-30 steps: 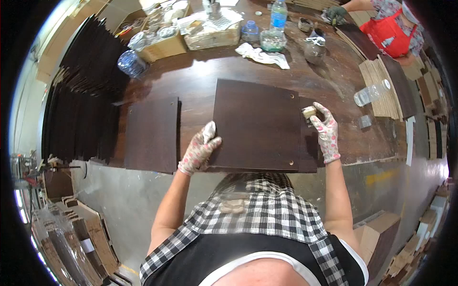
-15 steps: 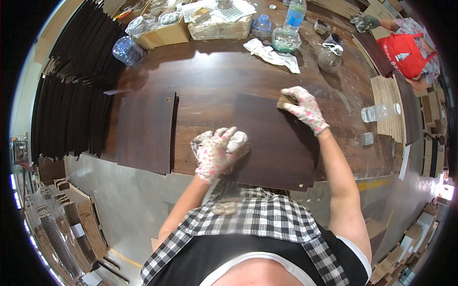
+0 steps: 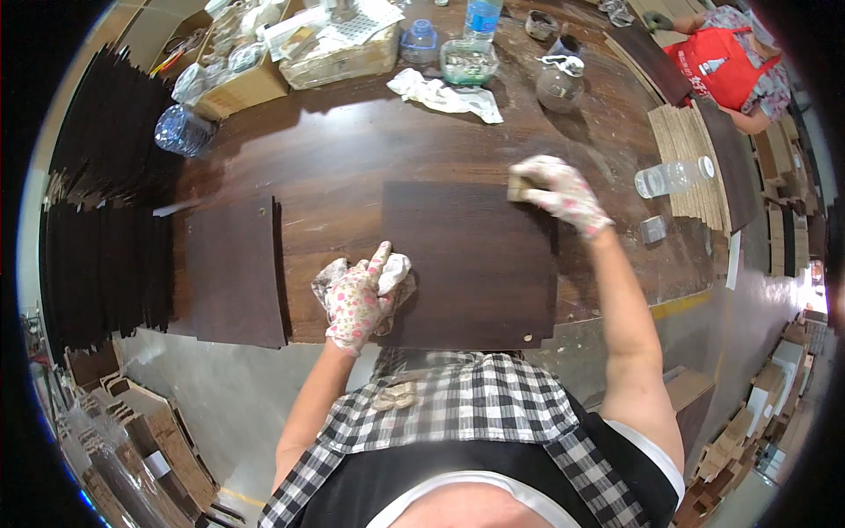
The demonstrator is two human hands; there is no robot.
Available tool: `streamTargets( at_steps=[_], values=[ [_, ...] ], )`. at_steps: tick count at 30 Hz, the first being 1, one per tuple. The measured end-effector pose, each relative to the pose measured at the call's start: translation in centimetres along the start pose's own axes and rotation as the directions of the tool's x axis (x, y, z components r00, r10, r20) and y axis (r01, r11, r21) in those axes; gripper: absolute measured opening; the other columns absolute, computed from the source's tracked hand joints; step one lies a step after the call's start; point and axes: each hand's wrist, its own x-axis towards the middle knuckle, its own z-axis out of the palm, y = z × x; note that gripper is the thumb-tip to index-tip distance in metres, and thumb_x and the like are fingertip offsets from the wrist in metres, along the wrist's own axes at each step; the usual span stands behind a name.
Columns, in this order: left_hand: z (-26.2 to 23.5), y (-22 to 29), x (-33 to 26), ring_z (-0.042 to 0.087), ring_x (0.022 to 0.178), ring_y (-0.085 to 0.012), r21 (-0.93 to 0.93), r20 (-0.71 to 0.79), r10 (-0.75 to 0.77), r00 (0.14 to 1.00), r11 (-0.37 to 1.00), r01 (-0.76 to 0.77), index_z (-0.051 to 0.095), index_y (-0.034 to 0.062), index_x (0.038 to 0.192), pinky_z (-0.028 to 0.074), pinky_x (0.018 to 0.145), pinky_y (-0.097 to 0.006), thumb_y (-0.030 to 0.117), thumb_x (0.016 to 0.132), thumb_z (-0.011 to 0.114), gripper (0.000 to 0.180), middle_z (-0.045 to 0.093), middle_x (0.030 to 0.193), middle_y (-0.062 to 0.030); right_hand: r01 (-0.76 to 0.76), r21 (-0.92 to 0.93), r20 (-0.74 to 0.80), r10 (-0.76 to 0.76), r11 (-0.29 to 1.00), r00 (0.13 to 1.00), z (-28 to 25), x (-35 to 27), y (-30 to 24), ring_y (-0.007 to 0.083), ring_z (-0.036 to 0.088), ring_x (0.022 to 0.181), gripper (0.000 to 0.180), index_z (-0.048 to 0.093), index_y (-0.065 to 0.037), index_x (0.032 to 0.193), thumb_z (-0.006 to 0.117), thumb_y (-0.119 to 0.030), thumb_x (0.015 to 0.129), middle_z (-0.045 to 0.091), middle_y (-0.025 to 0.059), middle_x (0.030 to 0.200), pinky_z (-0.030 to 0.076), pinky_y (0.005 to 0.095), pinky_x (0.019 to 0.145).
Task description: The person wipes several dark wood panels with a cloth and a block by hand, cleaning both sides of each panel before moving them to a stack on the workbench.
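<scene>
A dark brown flat board [image 3: 466, 264] lies in front of me on the table, with another board edge showing beneath its right side. My right hand [image 3: 565, 195], in a floral glove, grips a small tan block [image 3: 518, 187] at the board's far right corner. At the board's left edge, my left hand [image 3: 354, 306], gloved alike, is closed on a crumpled whitish rag [image 3: 396, 273], its index finger pointing forward. Further left lies a second stack of dark boards [image 3: 231, 273].
Tall stacks of dark panels [image 3: 106, 273] stand at the left. A carton [image 3: 242, 92], a green-tinted tub [image 3: 469, 66], a white cloth [image 3: 444, 94] and a round jar [image 3: 560, 88] line the back. A clear bottle [image 3: 673, 179] lies right. A co-worker in a red apron [image 3: 717, 63] stands far right.
The view has shifted, so the table things sit further left. My right hand stays at the board's far right corner with the block. My left index finger has straightened over the rag.
</scene>
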Motion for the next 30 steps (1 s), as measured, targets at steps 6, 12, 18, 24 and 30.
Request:
streamTargets(
  at_steps=[6, 12, 18, 24, 30],
  values=[
    [0.0, 0.6, 0.4, 0.064, 0.087, -0.0316, -0.035, -0.057, 0.002, 0.998, 0.999, -0.004, 0.051, 0.0147, 0.145, 0.046, 0.092, -0.044, 0.014, 0.073, 0.072, 0.075, 0.069, 0.094, -0.0124, -0.275, 0.064, -0.363, 0.279, 0.959, 0.889, -1.7, -6.3, 3.6, 0.0308, 0.063, 0.109, 0.041, 0.067, -0.009, 0.12, 0.076, -0.021, 0.082, 0.065, 0.0135, 0.115, 0.05, 0.0383, 0.096],
    [1.3, 0.7, 0.5, 0.064, 0.096, -0.0321, -0.033, 0.011, -0.075, 0.997, 0.997, 0.076, 0.045, 0.0167, 0.15, 0.044, 0.101, -0.044, 0.014, 0.073, 0.072, 0.081, 0.069, 0.1, -0.014, -0.226, 0.152, -0.542, 0.272, 0.962, 0.795, 4.7, -8.6, 2.1, 0.031, 0.063, 0.104, 0.043, 0.066, -0.008, 0.119, 0.078, -0.015, 0.079, 0.063, 0.0127, 0.11, 0.051, 0.0391, 0.092],
    [1.7, 0.8, 0.6, 0.063, 0.1, -0.033, 0.015, 0.002, -0.09, 0.996, 0.996, 0.089, 0.041, 0.0159, 0.152, 0.042, 0.104, -0.044, 0.007, 0.074, 0.071, 0.084, 0.067, 0.104, -0.0146, -0.2, 0.226, -0.259, 0.257, 0.953, 0.931, 6.2, -20.6, -3.9, 0.0289, 0.064, 0.102, 0.046, 0.068, -0.013, 0.118, 0.081, -0.018, 0.074, 0.064, 0.0105, 0.103, 0.053, 0.0404, 0.089],
    [2.1, 0.3, 0.4, 0.062, 0.099, -0.034, 0.044, -0.069, -0.034, 0.997, 0.998, 0.037, 0.044, 0.0165, 0.15, 0.047, 0.092, -0.045, 0.007, 0.075, 0.071, 0.08, 0.067, 0.106, -0.0134, -0.179, 0.169, -0.597, 0.245, 0.969, 0.764, 4.7, -14.1, -2.7, 0.031, 0.065, 0.097, 0.034, 0.069, -0.006, 0.107, 0.08, -0.026, 0.082, 0.065, 0.013, 0.102, 0.052, 0.0403, 0.084],
    [1.5, 1.2, 0.8, 0.063, 0.095, -0.0362, 0.053, -0.075, -0.069, 0.995, 0.996, 0.073, 0.051, 0.0173, 0.145, 0.049, 0.088, -0.045, 0.015, 0.082, 0.069, 0.066, 0.069, 0.109, -0.0126, -0.203, 0.102, -0.506, 0.227, 0.974, 0.832, 7.9, -18.1, -3.4, 0.0309, 0.061, 0.104, 0.041, 0.066, -0.009, 0.118, 0.078, -0.021, 0.081, 0.064, 0.0116, 0.107, 0.051, 0.0411, 0.089]
  ],
)
